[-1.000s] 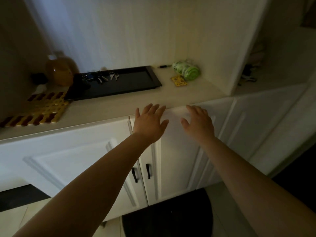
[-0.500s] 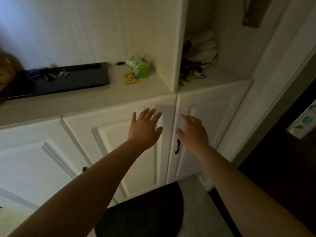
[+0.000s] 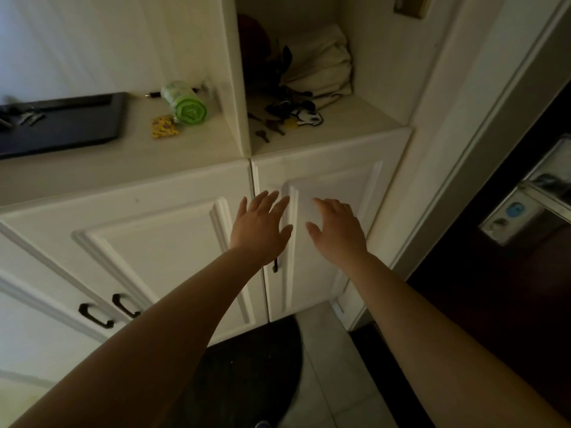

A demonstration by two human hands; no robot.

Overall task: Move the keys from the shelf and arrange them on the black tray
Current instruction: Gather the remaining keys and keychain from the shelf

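Observation:
Several loose keys (image 3: 268, 130) and a key bunch with a black-and-white fob (image 3: 301, 114) lie on the shelf (image 3: 355, 125) in the right-hand niche. The black tray (image 3: 80, 125) rests on the counter at the left edge, with a few keys (image 3: 23, 116) on its far left part. My left hand (image 3: 259, 230) and my right hand (image 3: 338, 231) are both held out flat, fingers spread, in front of the white cabinet doors below the shelf. Neither hand holds anything.
A green roll (image 3: 185, 103) and a yellow packet (image 3: 163, 127) lie on the counter between tray and niche divider (image 3: 236, 88). A cream cloth bag (image 3: 321, 69) fills the back of the niche. A dark door with a handle (image 3: 513, 217) stands at the right.
The view has swung right, so the tray slid to the left edge and the shelf niche with its keys came into full view. Both hands stay open and empty.

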